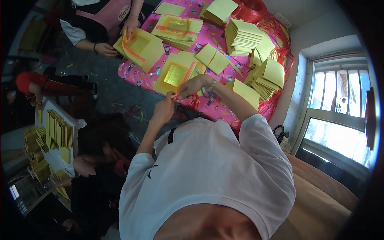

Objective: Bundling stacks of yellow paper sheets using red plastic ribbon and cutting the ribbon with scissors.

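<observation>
At the near edge of the table, a stack of yellow paper (165,68) with a gold foil square lies flat. An orange-red plastic strip (188,72) runs across it toward me. Just off the stack's near edge, my left hand (163,111) pinches the end of the strip. Close beside it, my right hand (193,87) has its fingers closed on the same strip, its wrist bent over the paper. The two hands nearly touch, and the exact grip between the fingertips is too small to make out. A beaded bracelet circles my right wrist.
A pink patterned cloth (208,105) covers the table. Folded yellow paper stacks (244,38) and a red strip bundle (250,10) lie at the back right. Across the left side, a co-worker's hands (130,27) hold another strip-wrapped stack (142,48). More paper fills a white table (72,120) far left.
</observation>
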Action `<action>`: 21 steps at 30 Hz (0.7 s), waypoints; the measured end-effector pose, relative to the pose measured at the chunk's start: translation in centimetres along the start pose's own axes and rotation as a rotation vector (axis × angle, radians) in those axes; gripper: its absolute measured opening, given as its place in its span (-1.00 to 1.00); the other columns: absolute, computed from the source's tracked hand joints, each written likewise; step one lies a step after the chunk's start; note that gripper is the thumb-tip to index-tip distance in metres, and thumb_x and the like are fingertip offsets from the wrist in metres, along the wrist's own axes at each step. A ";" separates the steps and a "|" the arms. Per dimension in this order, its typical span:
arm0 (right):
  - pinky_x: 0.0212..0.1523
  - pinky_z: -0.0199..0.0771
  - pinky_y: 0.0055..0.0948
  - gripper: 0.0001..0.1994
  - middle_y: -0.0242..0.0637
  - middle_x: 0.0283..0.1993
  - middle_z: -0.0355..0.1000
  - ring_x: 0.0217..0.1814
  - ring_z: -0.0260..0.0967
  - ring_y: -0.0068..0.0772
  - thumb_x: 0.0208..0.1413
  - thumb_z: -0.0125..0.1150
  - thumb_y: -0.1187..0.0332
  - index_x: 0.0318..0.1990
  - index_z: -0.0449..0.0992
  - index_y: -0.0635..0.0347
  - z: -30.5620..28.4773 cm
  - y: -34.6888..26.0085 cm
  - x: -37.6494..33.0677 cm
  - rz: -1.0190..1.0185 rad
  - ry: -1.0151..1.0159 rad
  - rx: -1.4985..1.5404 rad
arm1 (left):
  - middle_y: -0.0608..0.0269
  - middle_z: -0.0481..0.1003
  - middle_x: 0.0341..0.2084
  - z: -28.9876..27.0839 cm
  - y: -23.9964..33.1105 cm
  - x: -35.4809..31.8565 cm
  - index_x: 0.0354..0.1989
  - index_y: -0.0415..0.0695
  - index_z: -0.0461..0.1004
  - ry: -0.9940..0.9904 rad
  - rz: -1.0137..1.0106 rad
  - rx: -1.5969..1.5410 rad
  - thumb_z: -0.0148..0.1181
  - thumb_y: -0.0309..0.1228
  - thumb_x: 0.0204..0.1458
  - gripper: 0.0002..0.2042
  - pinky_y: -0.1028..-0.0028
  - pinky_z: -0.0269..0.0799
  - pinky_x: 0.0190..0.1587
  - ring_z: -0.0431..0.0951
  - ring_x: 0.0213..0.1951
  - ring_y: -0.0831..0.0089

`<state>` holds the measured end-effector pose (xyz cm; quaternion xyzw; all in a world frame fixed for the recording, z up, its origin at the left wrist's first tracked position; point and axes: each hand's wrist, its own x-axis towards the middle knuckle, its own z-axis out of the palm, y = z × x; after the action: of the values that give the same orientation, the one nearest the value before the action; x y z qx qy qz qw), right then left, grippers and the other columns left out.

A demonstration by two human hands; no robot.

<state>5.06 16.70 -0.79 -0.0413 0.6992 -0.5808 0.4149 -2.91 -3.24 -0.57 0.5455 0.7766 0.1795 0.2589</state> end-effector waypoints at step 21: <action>-0.45 0.23 -0.55 -0.66 -0.40 -0.56 0.25 -0.48 0.18 -0.57 0.13 -0.10 0.14 -0.41 0.43 0.26 0.8 0.9 3.8 -0.070 0.210 -0.250 | -0.20 0.25 -0.04 -1.1 -0.9 -1.1 0.22 -0.32 -0.13 0.296 0.240 0.015 0.13 -0.38 -0.11 -0.26 0.10 0.00 0.12 0.23 0.05 -0.01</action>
<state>3.44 14.30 -3.54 -0.0561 0.8034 -0.5047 0.3109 -3.97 -4.64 0.02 0.6038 0.7370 0.2814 0.1143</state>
